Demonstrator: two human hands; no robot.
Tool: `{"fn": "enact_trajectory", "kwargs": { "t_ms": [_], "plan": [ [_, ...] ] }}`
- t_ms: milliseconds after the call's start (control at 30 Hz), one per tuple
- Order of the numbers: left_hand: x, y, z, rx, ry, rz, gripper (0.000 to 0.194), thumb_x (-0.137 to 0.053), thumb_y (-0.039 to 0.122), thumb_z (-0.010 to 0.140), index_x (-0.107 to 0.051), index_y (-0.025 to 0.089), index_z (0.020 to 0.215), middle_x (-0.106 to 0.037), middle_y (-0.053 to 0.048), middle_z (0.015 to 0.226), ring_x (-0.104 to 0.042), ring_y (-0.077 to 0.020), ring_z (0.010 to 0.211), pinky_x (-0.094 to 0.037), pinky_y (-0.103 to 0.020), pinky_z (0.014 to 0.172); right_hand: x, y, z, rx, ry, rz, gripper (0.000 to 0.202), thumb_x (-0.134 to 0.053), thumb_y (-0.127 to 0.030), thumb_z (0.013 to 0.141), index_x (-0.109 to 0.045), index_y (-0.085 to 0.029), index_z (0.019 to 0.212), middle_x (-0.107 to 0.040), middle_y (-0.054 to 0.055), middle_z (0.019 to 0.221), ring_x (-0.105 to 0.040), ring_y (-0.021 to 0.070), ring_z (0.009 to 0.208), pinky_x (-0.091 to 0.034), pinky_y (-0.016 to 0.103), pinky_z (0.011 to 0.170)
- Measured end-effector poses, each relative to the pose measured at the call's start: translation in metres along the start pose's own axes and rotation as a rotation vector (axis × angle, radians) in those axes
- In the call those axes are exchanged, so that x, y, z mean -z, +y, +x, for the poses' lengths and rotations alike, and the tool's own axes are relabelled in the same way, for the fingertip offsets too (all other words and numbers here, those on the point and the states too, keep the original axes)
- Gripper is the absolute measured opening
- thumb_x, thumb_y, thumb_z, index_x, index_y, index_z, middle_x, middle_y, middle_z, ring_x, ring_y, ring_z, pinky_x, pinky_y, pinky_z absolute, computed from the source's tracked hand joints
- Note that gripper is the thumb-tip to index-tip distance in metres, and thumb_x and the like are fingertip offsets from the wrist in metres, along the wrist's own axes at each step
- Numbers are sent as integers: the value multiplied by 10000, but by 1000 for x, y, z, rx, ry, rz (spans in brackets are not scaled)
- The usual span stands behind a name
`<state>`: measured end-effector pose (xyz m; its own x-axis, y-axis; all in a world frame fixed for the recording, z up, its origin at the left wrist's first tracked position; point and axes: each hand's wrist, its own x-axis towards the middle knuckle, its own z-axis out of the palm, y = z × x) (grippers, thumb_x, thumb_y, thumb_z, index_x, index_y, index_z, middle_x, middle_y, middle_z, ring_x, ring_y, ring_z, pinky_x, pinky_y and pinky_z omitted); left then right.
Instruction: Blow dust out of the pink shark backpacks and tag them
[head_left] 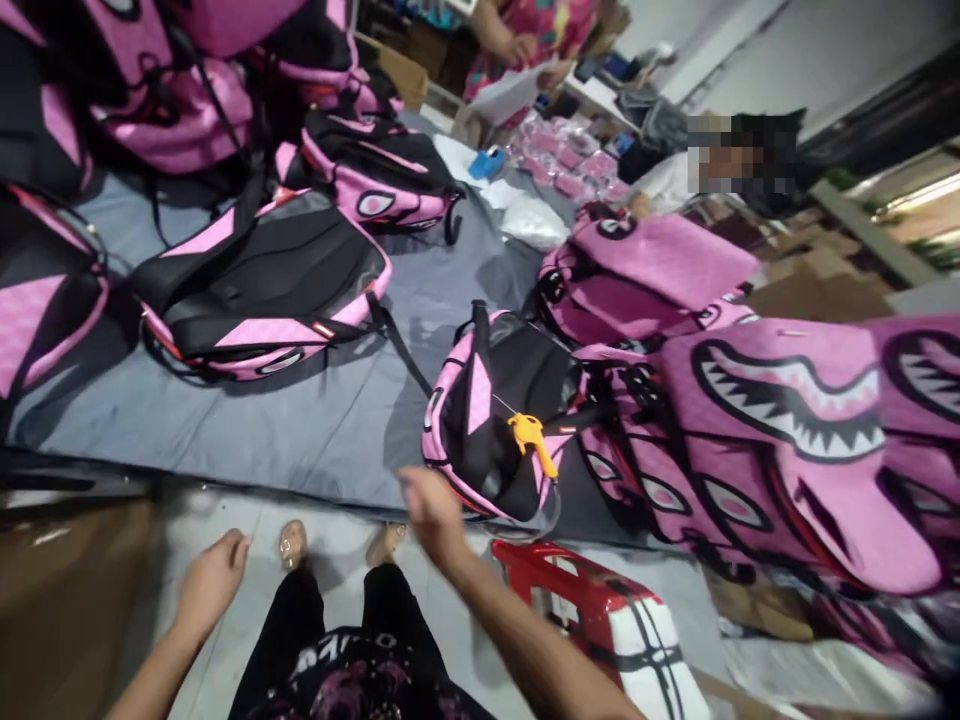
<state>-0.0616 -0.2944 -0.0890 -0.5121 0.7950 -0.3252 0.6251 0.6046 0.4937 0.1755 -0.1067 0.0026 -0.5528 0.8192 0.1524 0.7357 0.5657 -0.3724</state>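
My left hand (pixel 216 578) hangs in front of the table edge, over the floor, with its fingers curled together and nothing visible in them. My right hand (pixel 431 508) is blurred by motion at the edge, close to a pink and black backpack (pixel 517 365); its finger positions are unclear, and I cannot tell whether it touches the bag. On that backpack's black back panel lies a yellow air blow gun (pixel 531 432) with a thin nozzle and a hose. Farther left, another pink and black backpack (pixel 285 270) lies with its straps upward.
More pink backpacks crowd the grey-covered table (pixel 330 410) on the left, and a pile with shark-mouth patches (pixel 787 390) fills the right. A red and white plastic stool (pixel 592 610) stands below my right arm. Across the table, a person holds paper (pixel 510 95) near pink wrapped packs (pixel 562 155).
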Motion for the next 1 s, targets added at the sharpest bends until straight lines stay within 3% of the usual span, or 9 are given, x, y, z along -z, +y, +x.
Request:
{"fn": "enact_trajectory", "kwargs": {
  "t_ms": [100, 233, 333, 433, 600, 700, 833, 900, 1000],
  "plan": [
    [2, 49, 0, -50, 56, 13, 184, -552, 386, 938, -658, 288, 1051, -676, 4, 1091, -662, -188, 949, -574, -332, 766, 53, 98, 3, -173, 227, -17, 373, -340, -387, 1006, -589, -256, 1250, -601, 199, 1233, -529, 374, 1245, -462, 575, 963],
    [-27, 183, 18, -354, 160, -213, 228, -489, 365, 935, -645, 248, 1053, -698, -62, 1080, -658, -234, 1048, -552, -377, 906, 70, 206, 15, -365, 217, 141, 230, -579, -447, 868, -637, -261, 991, -653, 156, 885, -638, 358, 928, -503, 483, 697],
    [-65, 291, 35, -452, 159, -115, 530, -545, 380, 912, -468, 175, 1394, -493, -166, 1458, -460, -311, 1359, -431, -466, 1098, 74, 247, 17, -366, 77, 325, 160, -639, -366, 798, -632, -211, 760, -614, 79, 662, -604, 225, 643, -456, 333, 551],
    [-99, 357, 47, -316, 85, 144, 799, -645, 401, 851, -309, 104, 1512, -300, -257, 1572, -411, -413, 1374, -424, -541, 1069, 96, 267, -1, -350, -121, 541, 211, -641, -360, 773, -674, -153, 747, -650, 46, 640, -599, 168, 573, -462, 263, 520],
    [-128, 380, 54, -199, 66, 208, 671, -574, 231, 887, -346, 97, 1504, -331, -258, 1560, -481, -374, 1335, -432, -505, 1077, 139, 260, -57, -579, 11, 960, 337, -718, -384, 736, -728, -164, 991, -726, 90, 1007, -679, 237, 926, -557, 353, 815],
    [-126, 368, 55, -166, 75, -203, 526, -495, 297, 948, -441, 146, 1449, -508, -172, 1468, -524, -282, 1326, -442, -437, 1100, 165, 247, -59, -699, 286, 1049, 290, -748, -385, 738, -703, -182, 940, -722, 75, 944, -686, 228, 860, -575, 349, 766],
    [-107, 344, 55, 122, -28, -898, 590, -529, 591, 893, -575, 120, 1246, -685, -179, 1208, -708, -265, 1012, -564, -412, 902, 217, 267, -40, -660, 767, 1161, 399, -725, -362, 775, -608, -220, 1129, -698, 44, 1079, -687, 194, 924, -588, 356, 801],
    [-96, 340, 55, 251, -119, -1061, 629, -541, 642, 862, -585, 105, 1185, -700, -203, 1155, -720, -272, 964, -569, -408, 876, 237, 291, -48, -656, 616, 1249, 483, -713, -394, 795, -545, -244, 1223, -697, 49, 1101, -694, 207, 952, -585, 400, 829],
    [-89, 354, 46, 272, -85, -876, 574, -578, 567, 868, -575, 124, 1233, -666, -212, 1236, -661, -310, 1127, -515, -458, 981, 242, 324, -89, -798, 36, 1272, 502, -699, -518, 798, -544, -216, 1167, -716, 61, 933, -709, 229, 799, -587, 403, 739]
  ]
}}
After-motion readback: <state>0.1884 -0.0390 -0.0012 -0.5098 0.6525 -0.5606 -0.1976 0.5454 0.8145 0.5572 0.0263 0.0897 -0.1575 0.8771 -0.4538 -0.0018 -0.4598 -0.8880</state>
